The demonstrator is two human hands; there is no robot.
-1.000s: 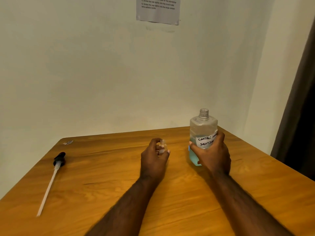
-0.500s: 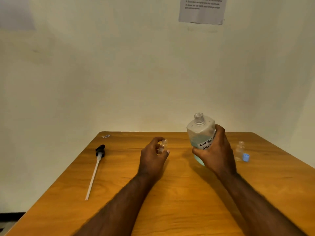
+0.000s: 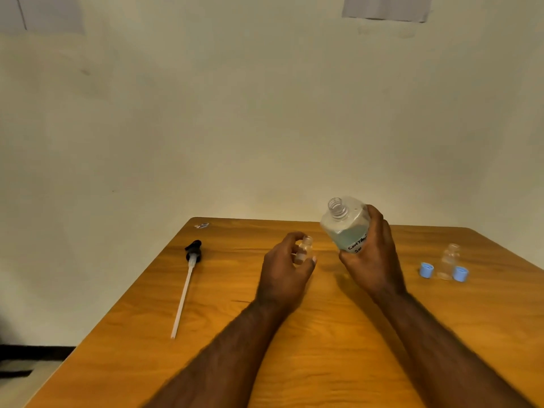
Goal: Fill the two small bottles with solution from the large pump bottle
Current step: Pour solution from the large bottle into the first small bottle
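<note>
My right hand (image 3: 372, 257) grips the large clear bottle (image 3: 344, 223), which has no pump on it and holds pale blue solution. The bottle is lifted and tilted left, its open threaded neck pointing toward a small clear bottle (image 3: 303, 251). My left hand (image 3: 284, 270) holds that small bottle upright between thumb and fingers, just above the wooden table (image 3: 323, 348). A second small clear bottle (image 3: 449, 262) stands uncapped at the right, between two blue caps (image 3: 426, 270) (image 3: 460, 274).
The black pump head with its long white tube (image 3: 188, 278) lies on the table's left side. A small scrap (image 3: 202, 225) sits at the far left corner. A paper sheet (image 3: 385, 8) hangs on the wall behind. The table's left edge drops to the floor.
The large bottle has been lifted and tipped left toward the small bottle. The view has swung, bringing the second small bottle and both caps into sight.
</note>
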